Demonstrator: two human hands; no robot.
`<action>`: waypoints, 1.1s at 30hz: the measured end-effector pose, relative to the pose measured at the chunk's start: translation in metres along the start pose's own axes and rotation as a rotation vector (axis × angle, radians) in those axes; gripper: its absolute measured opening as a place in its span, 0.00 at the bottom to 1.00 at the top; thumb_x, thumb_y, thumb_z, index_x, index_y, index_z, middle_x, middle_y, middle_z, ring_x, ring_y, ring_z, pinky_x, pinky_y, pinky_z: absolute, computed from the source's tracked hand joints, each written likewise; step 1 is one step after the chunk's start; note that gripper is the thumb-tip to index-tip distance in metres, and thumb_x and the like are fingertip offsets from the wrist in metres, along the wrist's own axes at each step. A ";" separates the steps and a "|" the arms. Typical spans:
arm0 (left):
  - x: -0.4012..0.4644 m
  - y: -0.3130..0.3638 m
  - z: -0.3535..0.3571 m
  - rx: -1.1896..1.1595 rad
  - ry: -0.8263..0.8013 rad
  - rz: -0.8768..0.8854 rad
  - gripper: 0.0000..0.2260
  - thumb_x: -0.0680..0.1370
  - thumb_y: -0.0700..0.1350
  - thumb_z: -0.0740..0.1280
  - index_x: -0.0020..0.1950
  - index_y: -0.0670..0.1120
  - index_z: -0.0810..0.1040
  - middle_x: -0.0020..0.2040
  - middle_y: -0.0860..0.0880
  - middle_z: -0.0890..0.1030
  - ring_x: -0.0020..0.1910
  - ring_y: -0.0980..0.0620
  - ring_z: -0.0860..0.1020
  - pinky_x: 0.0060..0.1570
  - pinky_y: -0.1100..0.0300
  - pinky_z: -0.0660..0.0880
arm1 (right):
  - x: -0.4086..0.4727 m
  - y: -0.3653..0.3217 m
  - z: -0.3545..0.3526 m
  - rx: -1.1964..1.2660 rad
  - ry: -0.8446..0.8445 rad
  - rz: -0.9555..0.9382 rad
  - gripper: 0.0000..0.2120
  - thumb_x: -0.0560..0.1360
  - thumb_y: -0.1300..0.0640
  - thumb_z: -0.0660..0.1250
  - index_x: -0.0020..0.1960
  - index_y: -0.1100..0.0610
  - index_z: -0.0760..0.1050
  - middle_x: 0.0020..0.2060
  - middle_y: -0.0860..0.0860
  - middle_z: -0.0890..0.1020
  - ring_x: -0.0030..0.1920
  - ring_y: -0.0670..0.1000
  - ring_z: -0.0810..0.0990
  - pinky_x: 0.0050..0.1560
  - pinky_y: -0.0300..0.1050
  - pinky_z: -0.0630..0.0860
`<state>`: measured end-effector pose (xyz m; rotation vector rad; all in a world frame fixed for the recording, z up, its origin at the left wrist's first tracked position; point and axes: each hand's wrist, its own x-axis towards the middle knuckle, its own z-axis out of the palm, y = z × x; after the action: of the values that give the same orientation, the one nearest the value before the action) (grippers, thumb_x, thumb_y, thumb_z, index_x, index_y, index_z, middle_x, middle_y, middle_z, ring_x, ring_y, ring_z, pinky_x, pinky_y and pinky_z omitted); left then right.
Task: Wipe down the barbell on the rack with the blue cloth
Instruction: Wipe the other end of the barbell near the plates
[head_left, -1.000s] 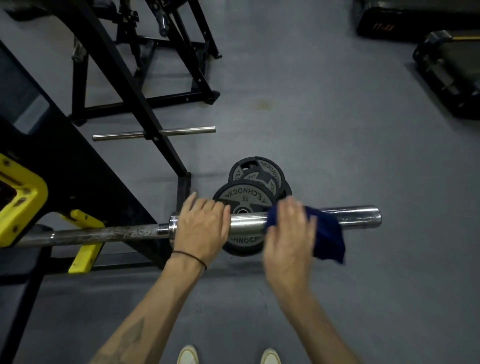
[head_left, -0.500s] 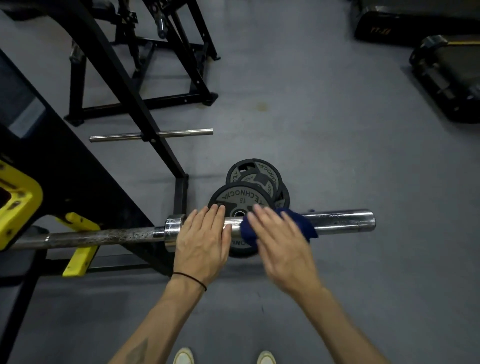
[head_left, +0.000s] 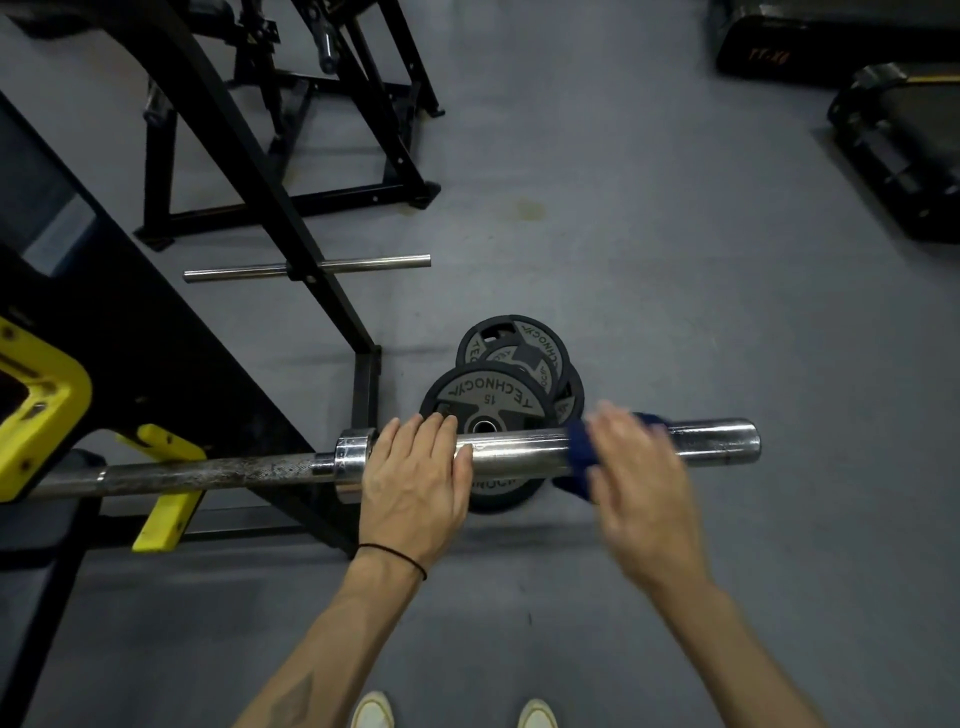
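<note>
1. Resting across a black rack (head_left: 171, 364) with yellow hooks (head_left: 36, 410), the barbell (head_left: 218, 470) runs left to right; its thin shaft looks dull and speckled.
2. Past a chrome collar (head_left: 353, 452) sits the left hand (head_left: 415, 483), fingers straight and together, laid flat over the thick sleeve and gripping nothing.
3. Behind the sleeve, round weight plates (head_left: 493, 400) lie stacked on the grey floor (head_left: 675, 260).
4. Next comes the blue cloth (head_left: 579, 447), draped over the shiny sleeve under the right hand (head_left: 639, 483); that hand is blurred, fingers stretched over the cloth, pressing it down.
5. Beyond it, the sleeve's bare end gleams.
</note>
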<state>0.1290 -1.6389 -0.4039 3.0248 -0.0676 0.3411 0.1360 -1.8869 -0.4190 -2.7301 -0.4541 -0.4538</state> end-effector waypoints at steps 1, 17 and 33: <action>0.001 0.001 -0.001 0.007 0.002 -0.009 0.18 0.83 0.52 0.56 0.62 0.44 0.79 0.57 0.47 0.82 0.57 0.46 0.79 0.67 0.47 0.69 | -0.003 0.014 -0.004 0.019 0.069 0.180 0.24 0.83 0.54 0.55 0.78 0.60 0.68 0.78 0.54 0.68 0.78 0.55 0.66 0.81 0.57 0.54; -0.003 0.032 0.008 -0.189 0.044 -0.088 0.21 0.84 0.53 0.53 0.69 0.45 0.77 0.70 0.47 0.76 0.74 0.47 0.69 0.76 0.44 0.59 | 0.007 -0.021 0.017 0.152 0.238 0.679 0.27 0.85 0.50 0.52 0.78 0.63 0.65 0.80 0.56 0.62 0.82 0.56 0.55 0.81 0.60 0.47; -0.003 0.030 0.015 -0.120 0.070 -0.057 0.21 0.84 0.53 0.53 0.72 0.46 0.74 0.73 0.48 0.73 0.77 0.48 0.64 0.77 0.48 0.56 | -0.004 -0.057 0.018 0.168 -0.062 0.020 0.28 0.84 0.50 0.55 0.82 0.58 0.58 0.83 0.52 0.56 0.83 0.52 0.52 0.82 0.53 0.46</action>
<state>0.1277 -1.6705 -0.4165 2.8867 0.0029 0.4221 0.1164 -1.8301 -0.4207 -2.5894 -0.4582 -0.3112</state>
